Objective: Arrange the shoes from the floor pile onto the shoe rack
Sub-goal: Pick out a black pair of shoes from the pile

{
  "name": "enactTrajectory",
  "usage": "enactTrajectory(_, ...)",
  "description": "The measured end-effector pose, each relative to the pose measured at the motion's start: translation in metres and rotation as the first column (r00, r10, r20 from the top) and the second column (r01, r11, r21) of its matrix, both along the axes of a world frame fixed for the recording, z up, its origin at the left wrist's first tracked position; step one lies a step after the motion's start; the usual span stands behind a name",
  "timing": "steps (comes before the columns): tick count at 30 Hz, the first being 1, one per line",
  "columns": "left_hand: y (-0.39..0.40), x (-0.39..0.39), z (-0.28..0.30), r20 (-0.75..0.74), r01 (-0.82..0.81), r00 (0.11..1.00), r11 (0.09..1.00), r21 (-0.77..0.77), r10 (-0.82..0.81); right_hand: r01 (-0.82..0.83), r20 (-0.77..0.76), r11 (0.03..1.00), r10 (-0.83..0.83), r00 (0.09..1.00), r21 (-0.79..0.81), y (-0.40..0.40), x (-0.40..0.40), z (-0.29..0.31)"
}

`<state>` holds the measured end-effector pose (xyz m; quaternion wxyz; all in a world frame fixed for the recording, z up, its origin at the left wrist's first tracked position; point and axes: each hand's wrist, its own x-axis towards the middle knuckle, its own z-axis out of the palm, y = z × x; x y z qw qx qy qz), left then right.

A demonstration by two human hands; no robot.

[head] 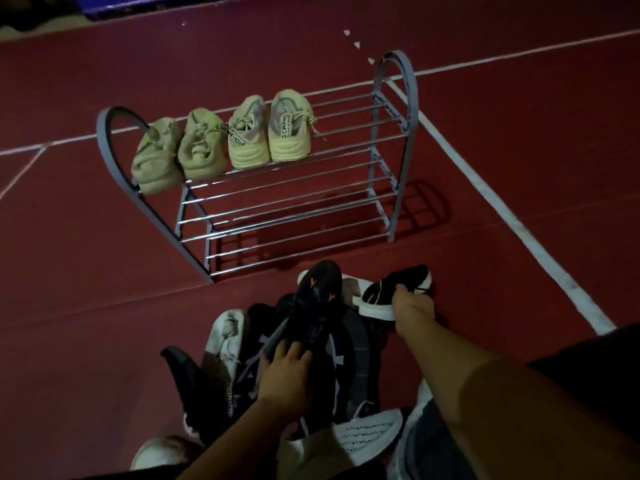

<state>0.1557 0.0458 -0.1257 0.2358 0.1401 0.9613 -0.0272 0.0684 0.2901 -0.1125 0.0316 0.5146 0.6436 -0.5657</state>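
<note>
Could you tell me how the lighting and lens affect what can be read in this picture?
Head view: dim overall; the shoe rack casts a hard shadow rightward on the floor; the dark shoe pile loses detail; court lines bow from wide-angle distortion.

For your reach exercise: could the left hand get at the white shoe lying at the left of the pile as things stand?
Probably yes, but not right now: the left hand grips a black shoe. The white shoe lies uncovered just beside it, on top of the pile.
</note>
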Motion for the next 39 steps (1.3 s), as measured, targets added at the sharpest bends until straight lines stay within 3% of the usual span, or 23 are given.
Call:
enactTrajectory(2, -0.004, 0.001, -0.004, -0.063, -0.004, 0.998, 0.998, 0.066, 0.008, -0.078, 0.004, 0.996, 0.078, 0.997, 0.035, 0.002, 0.004, -0.001)
enactTrajectory(4, -0.014, -0.004, -0.001, -0.143, -0.113, 0.974, 0.926, 0.359, 0.175, -0.149, -0.005, 0.985, 0.150, 0.989, 0.085, 0.004, 0.005, 0.000)
enactTrajectory(6, -0.025, -0.007, 0.010, -0.172, -0.314, 0.839, 0.717, 0.622, 0.517, -0.185, -0.027, 0.975, 0.189, 0.982, 0.126, 0.005, 0.004, 0.000)
enactTrajectory(8, -0.038, -0.012, 0.021, -0.090, -0.497, 0.581, 0.440, 0.748, 0.809, -0.195, -0.056, 0.970, 0.205, 0.977, 0.147, 0.005, 0.000, 0.000)
enactTrajectory(9, -0.045, -0.015, 0.022, -0.033, -0.566, 0.478, 0.337, 0.752, 0.877, -0.196, -0.065, 0.968, 0.208, 0.976, 0.159, 0.004, -0.003, 0.002)
enactTrajectory(10, -0.051, -0.017, 0.025, -0.011, -0.613, 0.435, 0.305, 0.729, 0.900, -0.195, -0.064, 0.967, 0.208, 0.976, 0.166, 0.002, -0.005, 0.007)
enactTrajectory(13, -0.067, -0.023, 0.024, -0.023, -0.712, 0.534, 0.465, 0.527, 0.845, -0.321, 0.040, 0.924, 0.320, 0.947, 0.208, 0.004, -0.012, 0.011)
enactTrajectory(15, -0.085, -0.028, 0.025, -0.015, -0.757, 0.501, 0.446, 0.478, 0.865, -0.491, 0.207, 0.858, 0.458, 0.864, 0.150, 0.011, -0.009, 0.002)
enactTrajectory(18, -0.128, -0.037, 0.022, 0.028, -0.853, 0.227, 0.185, 0.489, 0.974, -0.694, 0.429, 0.720, 0.636, 0.642, -0.029, 0.015, 0.010, -0.021)
enactTrajectory(20, -0.145, -0.032, 0.011, 0.098, -0.915, 0.036, -0.007, 0.404, 0.995, -0.790, 0.529, 0.610, 0.651, 0.544, 0.061, 0.010, 0.021, -0.026)
enactTrajectory(21, -0.147, -0.025, 0.004, 0.167, -0.917, -0.008, -0.074, 0.391, 0.986, -0.804, 0.577, 0.566, 0.601, 0.553, 0.182, 0.006, 0.024, -0.025)
enactTrajectory(22, -0.143, -0.014, -0.002, 0.221, -0.913, 0.001, -0.089, 0.398, 0.975, -0.790, 0.597, 0.524, 0.536, 0.597, 0.319, 0.004, 0.025, -0.020)
enactTrajectory(23, -0.134, -0.002, -0.004, 0.231, -0.908, 0.100, -0.007, 0.420, 0.968, -0.766, 0.582, 0.457, 0.500, 0.641, 0.452, 0.000, 0.022, -0.014)
enactTrajectory(25, -0.112, 0.022, -0.019, 0.010, -0.845, 0.428, 0.396, 0.358, 0.904, -0.673, 0.461, 0.332, 0.528, 0.714, 0.661, -0.009, 0.013, 0.000)
enactTrajectory(26, -0.099, 0.030, -0.021, -0.115, -0.770, 0.546, 0.551, 0.320, 0.830, -0.620, 0.380, 0.333, 0.560, 0.736, 0.710, -0.017, 0.007, 0.006)
enactTrajectory(28, -0.078, 0.033, -0.030, -0.162, -0.634, 0.698, 0.706, 0.316, 0.698, -0.628, 0.286, 0.374, 0.654, 0.700, 0.682, -0.038, 0.000, 0.015)
enactTrajectory(30, -0.068, 0.028, -0.028, -0.152, -0.546, 0.799, 0.808, 0.223, 0.582, -0.812, 0.341, 0.334, 0.781, 0.523, 0.479, -0.063, 0.002, 0.018)
enactTrajectory(32, -0.071, 0.020, -0.026, -0.141, -0.542, 0.808, 0.816, 0.203, 0.572, -0.938, 0.353, 0.315, 0.869, 0.346, 0.145, -0.087, 0.015, 0.013)
enactTrajectory(34, -0.077, 0.017, -0.020, -0.100, -0.595, 0.768, 0.762, 0.255, 0.633, -0.950, 0.328, 0.307, 0.905, 0.271, -0.061, -0.106, 0.030, -0.001)
enactTrajectory(36, -0.078, 0.019, -0.012, -0.064, -0.670, 0.672, 0.642, 0.373, 0.738, -0.945, 0.333, 0.325, 0.896, 0.294, -0.041, -0.118, 0.042, -0.015)
enactTrajectory(39, -0.084, 0.021, -0.002, 0.012, -0.777, 0.445, 0.379, 0.503, 0.896, -0.909, 0.291, 0.416, 0.867, 0.405, 0.024, -0.122, 0.046, -0.023)
